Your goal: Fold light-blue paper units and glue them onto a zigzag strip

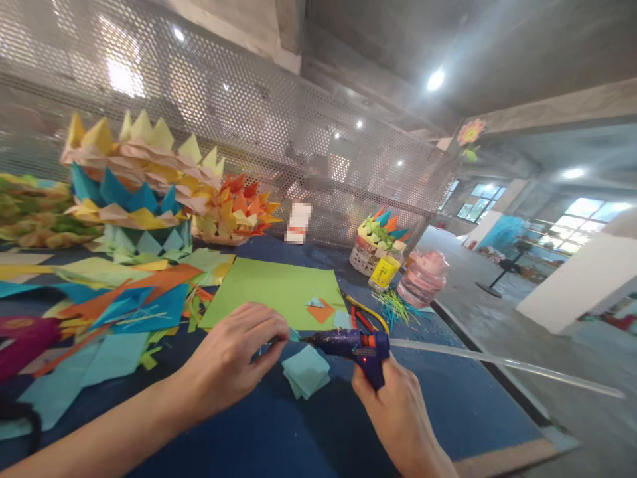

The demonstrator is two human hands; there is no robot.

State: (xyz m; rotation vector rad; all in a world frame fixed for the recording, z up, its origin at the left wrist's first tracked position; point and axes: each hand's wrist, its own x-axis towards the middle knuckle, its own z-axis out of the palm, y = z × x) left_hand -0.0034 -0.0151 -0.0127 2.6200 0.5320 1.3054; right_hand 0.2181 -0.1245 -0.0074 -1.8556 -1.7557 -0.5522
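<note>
My right hand (398, 411) grips a dark blue glue gun (355, 345) by its handle, with a long clear glue stick (497, 362) trailing out to the right. The gun's nozzle points left at a small light blue folded paper piece (293, 336) pinched in the fingertips of my left hand (231, 358). Just below the nozzle, a little stack of light blue folded pieces (306, 372) lies on the dark blue table (298, 438).
A green paper sheet (273, 289) lies beyond my hands, with small cut scraps on it. Loose coloured sheets cover the left. Large folded paper constructions (134, 179) stand at the back left before a perforated metal screen. A small basket (373, 249), yellow bottle (384, 272) and pink jar (422, 279) sit at right.
</note>
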